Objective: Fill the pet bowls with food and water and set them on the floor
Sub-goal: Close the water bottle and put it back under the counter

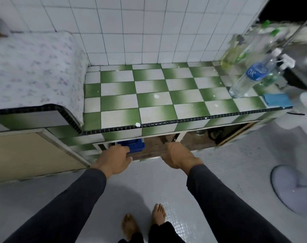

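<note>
Bottles stand at the upper right of the frame on the green-and-white checked counter (154, 95): a clear water bottle (250, 76) with a blue label, its fill blurred, and behind it a yellowish bottle (231, 55). We see a blue cloth (276, 100) at the counter edge beside them. Below centre, in the open cupboard under the counter, sits a blue plastic container (133, 144), contents hidden. Our left hand (112, 160) reaches its rim, fingers curled there, though we cannot tell whether they grip it. Our right hand (179, 156) curls at the cupboard's door frame; that grip is unclear too. No pet bowl is recognisable to us. A white fan base (292, 188) sits on the floor at lower right.
</note>
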